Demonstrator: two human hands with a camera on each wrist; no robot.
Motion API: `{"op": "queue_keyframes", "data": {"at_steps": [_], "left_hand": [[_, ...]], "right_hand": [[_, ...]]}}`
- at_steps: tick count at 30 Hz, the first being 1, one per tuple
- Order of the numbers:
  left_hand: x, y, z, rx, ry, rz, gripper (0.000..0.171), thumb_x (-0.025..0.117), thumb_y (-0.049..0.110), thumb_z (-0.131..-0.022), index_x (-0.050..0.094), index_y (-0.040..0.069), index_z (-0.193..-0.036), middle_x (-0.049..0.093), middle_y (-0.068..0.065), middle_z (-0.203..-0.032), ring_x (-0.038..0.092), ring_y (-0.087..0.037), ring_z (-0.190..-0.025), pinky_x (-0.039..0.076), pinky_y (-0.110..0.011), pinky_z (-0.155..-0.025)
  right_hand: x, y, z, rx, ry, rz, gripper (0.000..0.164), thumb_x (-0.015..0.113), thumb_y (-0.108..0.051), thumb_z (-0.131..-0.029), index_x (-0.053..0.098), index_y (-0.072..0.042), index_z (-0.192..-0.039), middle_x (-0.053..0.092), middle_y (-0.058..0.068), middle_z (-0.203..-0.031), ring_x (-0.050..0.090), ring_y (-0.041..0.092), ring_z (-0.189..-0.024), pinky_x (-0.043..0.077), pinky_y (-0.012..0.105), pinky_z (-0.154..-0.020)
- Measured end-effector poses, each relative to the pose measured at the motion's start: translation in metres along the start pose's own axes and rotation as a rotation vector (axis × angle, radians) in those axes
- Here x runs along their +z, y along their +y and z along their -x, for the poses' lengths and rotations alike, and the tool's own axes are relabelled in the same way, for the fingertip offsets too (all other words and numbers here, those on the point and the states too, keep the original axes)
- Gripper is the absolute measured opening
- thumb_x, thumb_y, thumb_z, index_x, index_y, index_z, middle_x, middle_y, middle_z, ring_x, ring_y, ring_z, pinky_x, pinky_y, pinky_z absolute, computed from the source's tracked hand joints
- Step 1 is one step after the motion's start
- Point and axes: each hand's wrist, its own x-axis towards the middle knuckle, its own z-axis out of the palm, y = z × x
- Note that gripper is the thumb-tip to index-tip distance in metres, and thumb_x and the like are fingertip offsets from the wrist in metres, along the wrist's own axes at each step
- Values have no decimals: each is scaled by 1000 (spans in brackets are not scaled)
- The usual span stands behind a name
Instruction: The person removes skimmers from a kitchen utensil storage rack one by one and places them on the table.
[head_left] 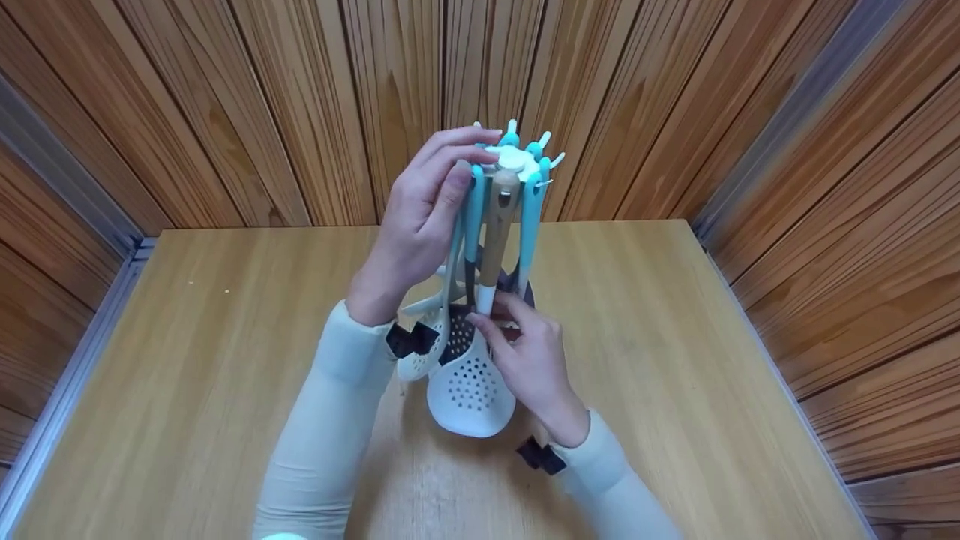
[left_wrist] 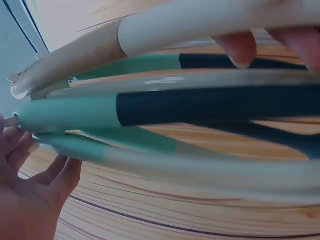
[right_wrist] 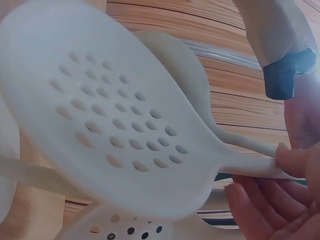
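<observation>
A utensil carousel with a white hub [head_left: 517,159] and pale hooks stands upright, hung with several kitchen tools. At its top, my left hand [head_left: 431,191] holds the hub's left side, its thumb beside a teal handle [head_left: 474,206]. Lower down, my right hand [head_left: 532,356] pinches the neck of a white skimmer [head_left: 471,397], whose wooden handle [head_left: 499,232] reaches up to a front hook. In the right wrist view the thumb and fingers close on the neck of the skimmer [right_wrist: 75,90]. Teal handles with dark and pale shafts cross the left wrist view.
The carousel stands on a light wooden table [head_left: 247,375]. A smaller perforated pale tool [head_left: 420,360] hangs left of the skimmer, with dark tools behind. Wood-panelled walls [head_left: 300,112] rise at the back and sides, with metal framing [head_left: 82,315] along the left edge.
</observation>
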Motion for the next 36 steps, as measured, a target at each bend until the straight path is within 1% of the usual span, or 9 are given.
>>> {"op": "queue_keyframes", "data": {"at_steps": [6,11,15,20,25,27,32,36], "left_hand": [[-2,-1,-1,46,-41,-91,20,50,-3,-101,64,-2,-115,59,-14,-125,52,-17,-124,44,-36,-105],[0,-2,0,68,-32,-146,20,53,0,-100,64,-3,-117,61,-14,-122,53,-17,-123,45,-35,-105],[0,-2,1,64,-24,-170,23,53,2,-101,63,-3,-122,60,-14,-123,54,-17,-123,44,-34,-105],[0,-3,2,76,-22,-173,24,52,0,-101,62,-4,-122,59,-15,-123,54,-18,-122,44,-34,-105],[1,-4,0,86,-19,-160,22,53,-1,-100,63,-4,-120,59,-15,-123,54,-18,-123,44,-34,-105],[2,-4,0,84,-16,-158,23,54,-2,-99,63,-4,-120,59,-15,-123,54,-18,-123,44,-34,-105],[4,-4,1,69,-4,-160,23,56,-2,-98,63,-4,-120,59,-16,-123,54,-17,-121,46,-33,-104],[7,-4,2,47,6,-135,20,55,1,-100,62,-4,-118,58,-17,-124,53,-15,-121,47,-33,-102]], "right_hand": [[0,1,1,-65,24,1,25,69,-24,-95,71,-8,-113,74,-2,-99,70,6,-90,59,28,-72],[-1,-1,1,-104,45,14,23,69,-23,-94,72,-9,-112,74,-3,-98,70,5,-89,59,28,-72],[-1,-1,1,-121,51,14,23,70,-22,-94,73,-9,-112,74,-4,-96,70,6,-88,59,27,-71],[0,-2,1,-154,52,16,24,69,-21,-94,73,-5,-112,73,-2,-93,70,7,-83,59,26,-67],[-2,0,1,-165,53,22,24,69,-20,-94,74,-8,-115,73,-3,-91,69,7,-81,58,25,-63],[-4,0,1,-166,52,26,23,70,-19,-94,74,-9,-114,72,-4,-89,67,7,-75,56,24,-59],[-7,0,2,-168,46,28,24,70,-18,-93,74,-10,-116,72,-5,-87,65,7,-70,55,24,-58],[-10,1,5,-168,39,26,27,71,-15,-93,73,-9,-119,72,-5,-88,66,8,-72,56,25,-61]]}}
